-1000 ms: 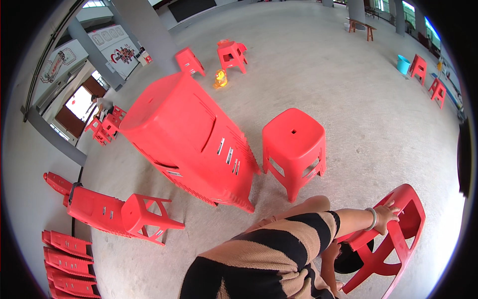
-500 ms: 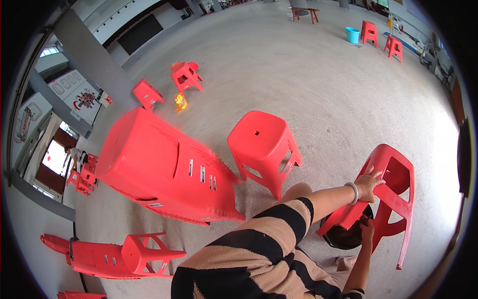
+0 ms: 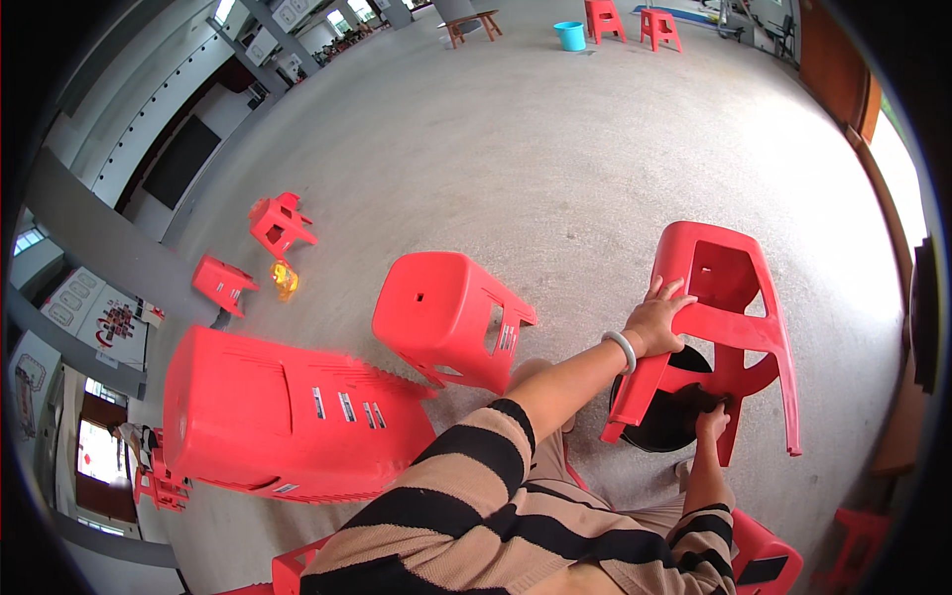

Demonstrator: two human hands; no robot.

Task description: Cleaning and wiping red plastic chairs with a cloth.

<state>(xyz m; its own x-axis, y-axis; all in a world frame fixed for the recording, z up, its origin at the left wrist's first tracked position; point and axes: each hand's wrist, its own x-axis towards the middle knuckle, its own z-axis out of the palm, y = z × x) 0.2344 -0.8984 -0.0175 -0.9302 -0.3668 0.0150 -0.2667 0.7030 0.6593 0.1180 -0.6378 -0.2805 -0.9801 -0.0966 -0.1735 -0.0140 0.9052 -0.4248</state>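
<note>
A red plastic stool is tipped over at the right, its legs toward me. My left hand, with a pale bangle at the wrist, is closed over the stool's near leg, the thumb and fingers spread along its edge. Lower down, my right hand is closed beside another leg, with something small and dark at its fingertips, which I cannot make out. Under the stool, partly hidden by its legs, a round black basin stands on the floor.
A red stool stands upright left of my arm, next to a long stack of red stools. Farther off are a yellow container, more stools, a teal bucket and a wooden bench. Another red stool is at lower right.
My view has swung to the right, so the stools and stack sit farther left. Both hands stay at the tipped stool; more of the basin's inside shows.
</note>
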